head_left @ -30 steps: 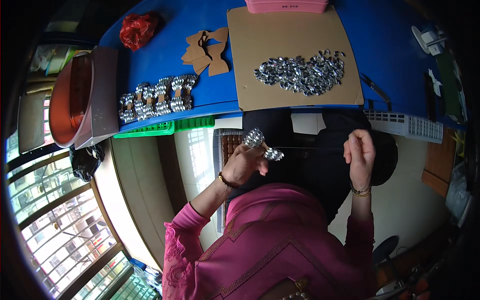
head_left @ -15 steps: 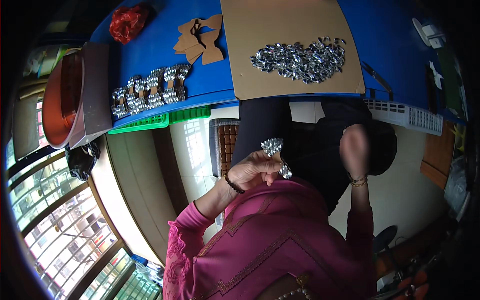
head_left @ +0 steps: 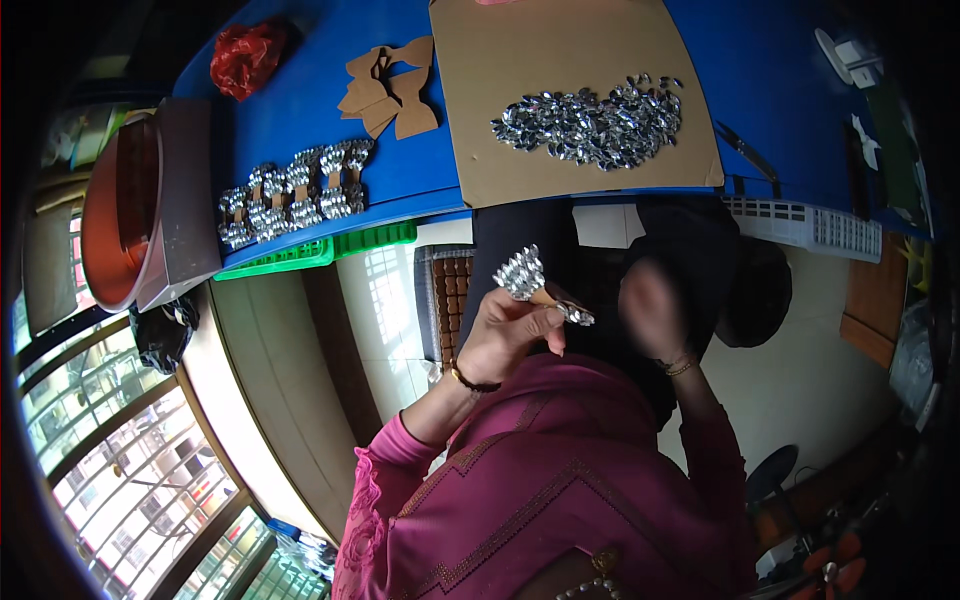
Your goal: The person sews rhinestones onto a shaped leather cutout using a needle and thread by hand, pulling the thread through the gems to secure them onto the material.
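Observation:
My left hand (head_left: 512, 335) pinches the narrow brown middle of a rhinestone-covered bow (head_left: 522, 272) above my lap. Clear silvery stones cover both of its flared ends. To the right of it, apart from the bow, is my right hand (head_left: 652, 308), smeared, its fingers not distinguishable. A heap of loose leaf-shaped rhinestones (head_left: 590, 125) lies on a tan board (head_left: 468, 165) ahead of me. Left of the board, several bare brown bow cutouts (head_left: 412, 100) overlap each other. Finished rhinestone bows (head_left: 300, 190) stand in a row along the table's near left edge.
The blue table (head_left: 320, 75) holds a crumpled red plastic bag (head_left: 245, 60) at far left and black tweezers (head_left: 748, 152) right of the board. A grey and orange bin (head_left: 175, 200) stands at left. Green (head_left: 370, 238) and white baskets (head_left: 835, 235) sit under the table edge.
My left hand has lifted slightly and turned the bow, so its upper end now leans left. The right hand has moved left and down, closer to the bow.

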The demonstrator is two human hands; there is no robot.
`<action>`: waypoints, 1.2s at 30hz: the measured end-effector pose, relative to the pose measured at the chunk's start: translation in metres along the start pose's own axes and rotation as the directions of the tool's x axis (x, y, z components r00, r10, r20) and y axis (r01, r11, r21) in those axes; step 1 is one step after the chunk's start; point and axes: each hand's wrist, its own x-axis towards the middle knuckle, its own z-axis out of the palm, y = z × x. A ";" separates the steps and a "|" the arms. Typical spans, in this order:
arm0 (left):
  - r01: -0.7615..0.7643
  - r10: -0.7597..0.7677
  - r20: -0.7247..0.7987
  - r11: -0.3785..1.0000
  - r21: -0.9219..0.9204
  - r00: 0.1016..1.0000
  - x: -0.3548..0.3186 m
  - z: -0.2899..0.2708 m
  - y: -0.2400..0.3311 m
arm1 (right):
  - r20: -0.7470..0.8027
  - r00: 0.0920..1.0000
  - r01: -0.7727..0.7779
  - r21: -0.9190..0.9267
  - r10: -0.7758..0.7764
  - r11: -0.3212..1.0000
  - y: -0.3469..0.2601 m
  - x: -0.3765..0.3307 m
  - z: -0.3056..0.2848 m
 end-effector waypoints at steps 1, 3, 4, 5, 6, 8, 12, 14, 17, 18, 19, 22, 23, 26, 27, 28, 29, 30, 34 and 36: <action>-0.111 0.125 -0.036 0.957 0.267 0.991 -0.004 0.000 -0.002 | 0.001 1.000 -0.001 0.000 0.001 1.000 -0.008 0.004 -0.001; -0.199 0.254 -0.036 0.833 0.517 0.967 -0.005 0.000 0.000 | 0.014 0.999 -0.047 0.081 0.046 0.996 -0.043 0.014 -0.017; -0.393 0.424 0.135 0.611 0.687 0.895 -0.001 0.000 0.007 | 0.020 0.997 -0.071 0.121 0.069 0.990 -0.060 0.016 -0.022; -0.551 0.522 0.342 0.319 0.771 0.781 0.004 -0.001 0.013 | 0.013 0.998 -0.069 0.122 0.068 0.990 -0.075 0.016 -0.024; -0.650 0.541 0.550 -0.008 0.760 0.636 0.006 -0.001 0.016 | 0.088 0.992 0.081 0.056 -0.086 0.995 -0.092 0.017 -0.022; -0.654 0.529 0.568 -0.030 0.756 0.631 0.005 -0.005 0.012 | 0.262 0.894 0.387 -0.040 -0.364 0.921 -0.112 0.018 -0.015; -0.674 0.504 0.608 -0.069 0.736 0.613 0.004 -0.009 0.007 | 0.403 0.774 0.599 -0.213 -0.489 0.772 -0.108 0.021 -0.009; -0.700 0.500 0.629 -0.061 0.711 0.595 0.004 -0.009 0.006 | 0.438 0.749 0.629 -0.232 -0.497 0.742 -0.111 0.021 -0.009; -0.716 0.493 0.640 -0.050 0.697 0.589 0.005 -0.014 0.003 | 0.507 0.698 0.684 -0.266 -0.505 0.679 -0.113 0.021 -0.009; -0.723 0.488 0.647 -0.045 0.689 0.586 0.005 -0.016 0.003 | 0.520 0.688 0.697 -0.278 -0.506 0.661 -0.112 0.021 -0.008; -0.723 0.490 0.646 -0.044 0.690 0.586 0.005 -0.017 0.002 | 0.532 0.678 0.709 -0.290 -0.507 0.643 -0.111 0.021 -0.008; -0.750 0.486 0.676 -0.062 0.658 0.553 0.007 -0.019 0.002 | 0.553 0.660 0.727 -0.301 -0.509 0.617 -0.112 0.021 -0.008; -0.750 0.487 0.675 -0.061 0.659 0.554 0.007 -0.019 0.002 | 0.561 0.652 0.734 -0.299 -0.510 0.609 -0.113 0.022 -0.009; -0.758 0.477 0.683 -0.050 0.650 0.553 0.007 -0.020 0.002 | 0.571 0.640 0.743 -0.292 -0.514 0.602 -0.113 0.022 -0.008; -0.758 0.477 0.683 -0.050 0.650 0.554 0.007 -0.020 0.003 | 0.571 0.636 0.746 -0.285 -0.518 0.601 -0.113 0.022 -0.008; -0.756 0.472 0.684 -0.055 0.652 0.556 0.007 -0.021 0.002 | 0.572 0.632 0.749 -0.279 -0.522 0.601 -0.113 0.023 -0.008; -0.754 0.467 0.686 -0.059 0.654 0.558 0.007 -0.021 0.002 | 0.572 0.632 0.749 -0.279 -0.523 0.601 -0.113 0.023 -0.008; -0.753 0.462 0.688 -0.064 0.655 0.560 0.007 -0.021 0.002 | 0.580 0.631 0.749 -0.283 -0.515 0.599 -0.113 0.023 -0.009; -0.757 0.437 0.695 -0.049 0.652 0.571 0.007 -0.020 0.004 | 0.611 0.623 0.751 -0.291 -0.489 0.593 -0.114 0.023 -0.011; -0.760 0.434 0.699 -0.050 0.648 0.568 0.007 -0.021 0.003 | 0.637 0.611 0.755 -0.289 -0.470 0.589 -0.116 0.024 -0.012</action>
